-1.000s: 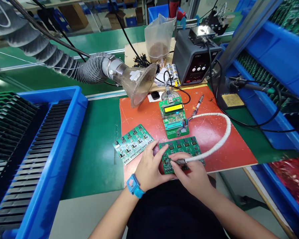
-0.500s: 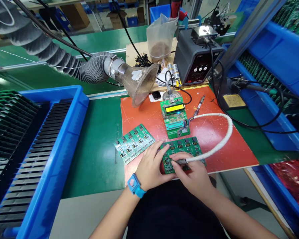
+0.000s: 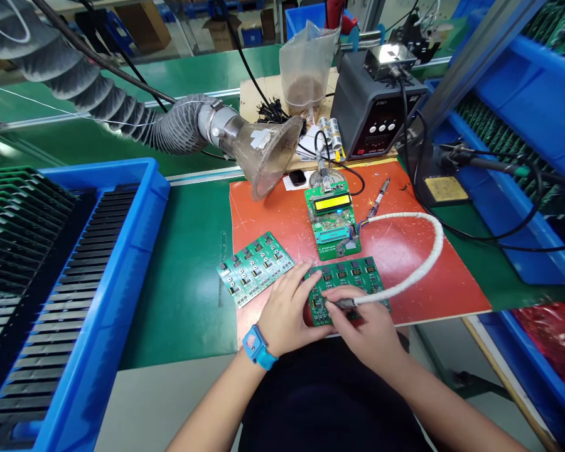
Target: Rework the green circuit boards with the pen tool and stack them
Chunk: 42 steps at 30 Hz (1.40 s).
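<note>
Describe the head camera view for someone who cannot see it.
A person's right hand holds a white-sheathed, metal-tipped tool to a green circuit board, which the left hand steadies on an orange mat. A clear plastic funnel hangs above, and a blue tray of green boards sits left.

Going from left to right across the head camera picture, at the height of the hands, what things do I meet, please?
blue tray → green circuit board → left hand → right hand → white cable → blue bin
</note>
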Tool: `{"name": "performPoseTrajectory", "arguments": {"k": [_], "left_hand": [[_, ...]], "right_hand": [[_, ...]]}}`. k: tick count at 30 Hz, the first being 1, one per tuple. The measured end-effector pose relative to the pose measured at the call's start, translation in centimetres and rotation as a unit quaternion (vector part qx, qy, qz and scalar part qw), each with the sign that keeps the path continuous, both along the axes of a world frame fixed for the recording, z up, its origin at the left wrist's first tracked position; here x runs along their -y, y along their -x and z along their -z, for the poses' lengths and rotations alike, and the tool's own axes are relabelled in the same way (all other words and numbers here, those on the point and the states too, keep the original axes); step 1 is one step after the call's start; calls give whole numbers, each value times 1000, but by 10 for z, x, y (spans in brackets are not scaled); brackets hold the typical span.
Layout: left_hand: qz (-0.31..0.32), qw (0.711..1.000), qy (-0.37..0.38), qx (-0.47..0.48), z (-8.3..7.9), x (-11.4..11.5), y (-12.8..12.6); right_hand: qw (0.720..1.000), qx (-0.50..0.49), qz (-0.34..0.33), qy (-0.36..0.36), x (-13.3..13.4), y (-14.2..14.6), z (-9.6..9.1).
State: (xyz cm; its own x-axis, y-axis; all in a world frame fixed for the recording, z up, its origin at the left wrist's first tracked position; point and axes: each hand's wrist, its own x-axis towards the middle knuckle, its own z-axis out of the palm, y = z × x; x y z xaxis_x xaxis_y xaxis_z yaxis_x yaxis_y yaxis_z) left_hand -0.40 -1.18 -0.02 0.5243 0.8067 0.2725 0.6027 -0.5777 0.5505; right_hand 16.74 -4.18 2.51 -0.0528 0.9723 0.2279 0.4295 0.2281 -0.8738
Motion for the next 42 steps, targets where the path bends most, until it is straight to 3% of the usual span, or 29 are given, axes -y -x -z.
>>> {"name": "performPoseTrajectory", "arguments": {"k": [7, 12, 15, 18, 21, 25, 28, 31, 33, 35, 37, 42], "left_hand": [[-7, 999, -18, 37, 0, 0, -1], [-38, 997, -36, 64, -6, 5, 11], [-85, 993, -40, 65, -12, 6, 36], [-162, 984, -49, 63, -13, 4, 71], [-214, 976, -47, 19, -7, 0, 104], [-215, 974, -15, -67, -1, -2, 122], [-216, 971, -25, -103, -5, -1, 112], [-198, 972, -97, -84, -13, 3, 85], [-117, 986, -107, -54, -17, 8, 63], [0, 996, -78, -40, -15, 11, 43], [69, 996, -55, -32, -10, 12, 29], [80, 996, -50, -9, 4, 9, 20]], "right_hand": [[1000, -19, -5, 21, 4, -3, -3], [991, -124, 29, 44, 9, -19, -19], [982, -150, 94, 61, 6, -43, -23], [982, -113, 132, 72, 1, -69, -14], [985, -55, 131, 98, 1, -85, 1], [986, -28, 118, 117, 6, -89, 15], [986, -40, 113, 116, 8, -88, 18], [986, -41, 111, 118, 8, -87, 20], [986, -31, 112, 119, 8, -88, 21], [987, -14, 113, 116, 9, -88, 21], [988, 14, 111, 108, 9, -88, 21], [989, 70, 93, 93, 8, -87, 19]]}}
